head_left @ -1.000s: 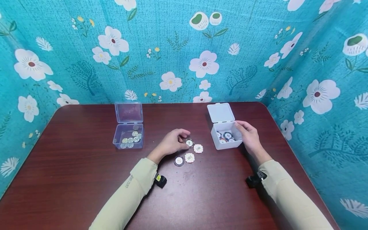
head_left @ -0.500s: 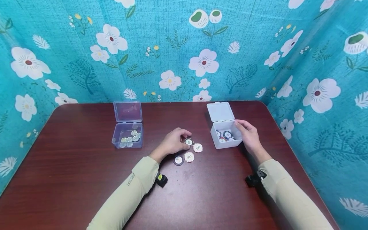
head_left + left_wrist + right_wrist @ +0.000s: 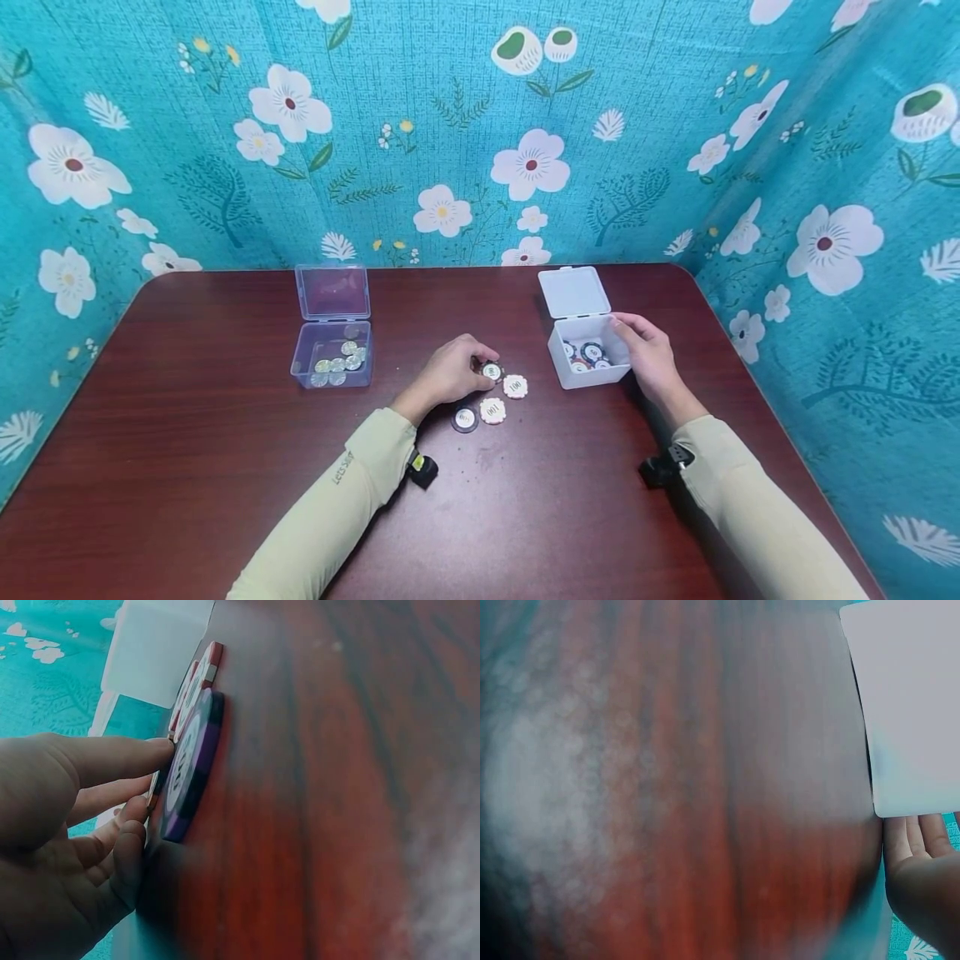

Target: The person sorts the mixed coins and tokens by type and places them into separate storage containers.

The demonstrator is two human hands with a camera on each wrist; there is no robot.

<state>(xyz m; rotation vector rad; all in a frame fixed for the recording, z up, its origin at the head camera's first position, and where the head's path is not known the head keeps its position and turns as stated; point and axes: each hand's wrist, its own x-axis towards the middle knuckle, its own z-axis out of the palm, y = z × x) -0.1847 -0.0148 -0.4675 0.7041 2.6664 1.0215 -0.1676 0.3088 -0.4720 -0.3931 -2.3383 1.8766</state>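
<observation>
My left hand (image 3: 453,371) is at the middle of the table, thumb and fingers at the edges of a dark-rimmed poker chip (image 3: 491,372) lying on the wood. Beside it lie two white-and-red poker chips marked 100, one to the right (image 3: 515,387) and one nearer (image 3: 492,411). A dark purple-rimmed chip (image 3: 465,418) lies nearest me and stands large in front in the left wrist view (image 3: 196,769). My right hand (image 3: 651,354) grips the right wall of a white plastic box (image 3: 581,379), thumb over the rim. Several poker chips (image 3: 592,352) lie inside.
A clear purplish box (image 3: 333,354) with its lid up stands to the left, holding several silvery coins (image 3: 352,362). The white box's lid (image 3: 574,292) is raised too. A blue floral curtain (image 3: 450,125) borders the table (image 3: 187,433) at the back and right.
My left fingers have closed in on the dark-rimmed chip and shifted it very slightly. My right hand stays on the white box. The head view has tilted a little.
</observation>
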